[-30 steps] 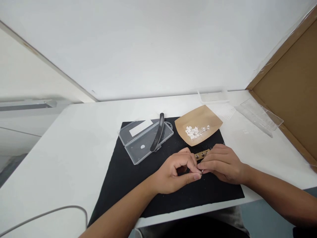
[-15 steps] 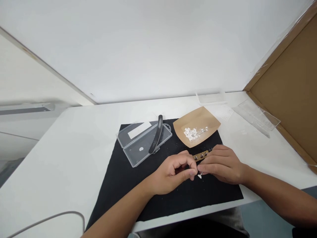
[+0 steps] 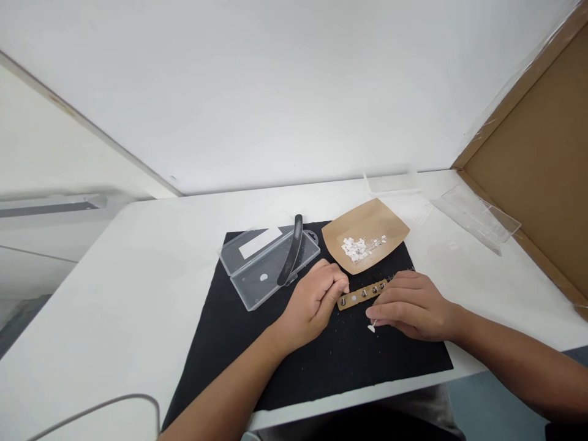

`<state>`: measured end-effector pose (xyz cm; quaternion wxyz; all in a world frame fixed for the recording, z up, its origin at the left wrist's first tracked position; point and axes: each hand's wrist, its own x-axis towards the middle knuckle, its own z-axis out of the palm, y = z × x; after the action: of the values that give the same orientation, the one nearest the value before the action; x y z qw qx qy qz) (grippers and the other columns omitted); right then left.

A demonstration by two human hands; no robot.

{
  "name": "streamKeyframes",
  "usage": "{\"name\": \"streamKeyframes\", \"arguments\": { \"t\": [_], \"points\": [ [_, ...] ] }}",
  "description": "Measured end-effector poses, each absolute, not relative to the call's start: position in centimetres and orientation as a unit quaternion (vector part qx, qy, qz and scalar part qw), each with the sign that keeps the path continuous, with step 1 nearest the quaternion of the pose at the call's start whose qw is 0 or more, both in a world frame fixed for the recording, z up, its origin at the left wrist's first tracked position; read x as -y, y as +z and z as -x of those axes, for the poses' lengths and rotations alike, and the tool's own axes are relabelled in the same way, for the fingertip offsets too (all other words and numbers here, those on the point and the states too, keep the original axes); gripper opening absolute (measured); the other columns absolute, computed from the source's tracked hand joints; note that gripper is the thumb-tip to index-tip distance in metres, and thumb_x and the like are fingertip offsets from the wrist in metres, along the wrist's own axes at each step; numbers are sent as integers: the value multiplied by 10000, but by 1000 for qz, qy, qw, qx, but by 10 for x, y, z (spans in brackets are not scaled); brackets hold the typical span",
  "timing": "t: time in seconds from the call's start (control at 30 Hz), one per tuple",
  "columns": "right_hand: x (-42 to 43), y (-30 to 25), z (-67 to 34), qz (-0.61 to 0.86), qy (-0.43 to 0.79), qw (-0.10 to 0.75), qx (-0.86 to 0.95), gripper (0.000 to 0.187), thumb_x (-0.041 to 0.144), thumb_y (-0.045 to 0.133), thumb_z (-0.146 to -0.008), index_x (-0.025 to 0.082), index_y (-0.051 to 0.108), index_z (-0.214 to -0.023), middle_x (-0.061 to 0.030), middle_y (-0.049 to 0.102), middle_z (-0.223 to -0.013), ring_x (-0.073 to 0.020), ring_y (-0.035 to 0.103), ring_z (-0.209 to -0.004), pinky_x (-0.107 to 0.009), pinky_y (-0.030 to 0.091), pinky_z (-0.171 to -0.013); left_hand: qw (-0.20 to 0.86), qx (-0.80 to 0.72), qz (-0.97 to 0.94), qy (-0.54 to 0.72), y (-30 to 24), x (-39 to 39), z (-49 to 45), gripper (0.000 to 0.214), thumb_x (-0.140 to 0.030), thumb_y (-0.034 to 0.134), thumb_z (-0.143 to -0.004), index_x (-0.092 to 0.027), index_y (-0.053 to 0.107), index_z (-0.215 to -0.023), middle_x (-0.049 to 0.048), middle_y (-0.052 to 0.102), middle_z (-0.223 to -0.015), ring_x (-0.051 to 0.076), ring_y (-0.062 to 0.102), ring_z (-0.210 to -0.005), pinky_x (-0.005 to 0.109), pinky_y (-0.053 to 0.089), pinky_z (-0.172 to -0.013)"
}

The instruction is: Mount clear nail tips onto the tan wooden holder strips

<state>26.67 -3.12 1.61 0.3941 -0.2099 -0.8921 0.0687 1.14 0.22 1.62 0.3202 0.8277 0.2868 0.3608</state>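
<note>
Seen from the head camera, a small piece juts below the pinched fingers of the right hand, its tip white; the left hand curls at a metal-studded brown strip, grip unclear; beyond lie a tray of white bits, a clear case and a curved black bar; right-hand fingers mask the strip's far end

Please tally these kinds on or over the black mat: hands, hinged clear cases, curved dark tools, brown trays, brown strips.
Hands, left and right: 2
Hinged clear case: 1
Curved dark tool: 1
Brown tray: 1
Brown strip: 1
Total: 6
</note>
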Motion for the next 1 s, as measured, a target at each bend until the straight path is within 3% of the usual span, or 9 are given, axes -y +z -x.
{"name": "streamKeyframes", "arguments": {
  "t": [0.13,0.27,0.4,0.53,0.73,1.0],
  "points": [
    [31,16,-267,211,59,393,893,112,202,721,-1026,195,703,-1136,-25,824,-913,-155,742,-763,-312,510,-655,213,-309,-850,370,11,-7,-13,298,-214,382,-1136,-211,525,-875,17,582,-798,185,512,-763,312,436,-729],
    [31,15,-269,212,39,396,893,179,195,798,-966,186,718,-1126,-20,803,-902,-157,720,-753,-314,525,-666,125,-325,-845,404,6,-12,-18,193,-176,522,-1100,-193,595,-921,26,654,-832,188,557,-773,338,461,-769],
    [29,12,-269,215,40,402,889,183,150,810,-936,197,727,-1092,-16,777,-884,-154,701,-746,-312,544,-672,95,-334,-817,460,3,-17,-23,57,-154,700,-1027,-181,693,-977,28,747,-883,186,654,-852,344,505,-832],
    [28,10,-268,240,65,420,873,147,98,771,-943,189,744,-1055,-43,746,-889,-149,690,-751,-288,569,-664,84,-344,-792,497,-1,-21,-26,74,-181,823,-946,-199,753,-934,11,785,-872,181,676,-842,338,518,-801],
    [28,8,-266,292,147,429,842,200,83,716,-972,218,755,-1114,-52,746,-945,-155,716,-810,-273,605,-680,78,-372,-781,495,-8,-25,-29,120,-214,832,-946,-202,754,-855,-5,788,-837,170,664,-785,358,482,-794],
    [25,5,-264,325,145,422,834,165,102,701,-980,228,754,-1072,-43,757,-932,-155,719,-797,-280,598,-673,60,-381,-800,460,-8,-26,-32,88,-187,716,-1028,-204,803,-1032,39,804,-966,193,612,-841,375,487,-826]
  ]
}}
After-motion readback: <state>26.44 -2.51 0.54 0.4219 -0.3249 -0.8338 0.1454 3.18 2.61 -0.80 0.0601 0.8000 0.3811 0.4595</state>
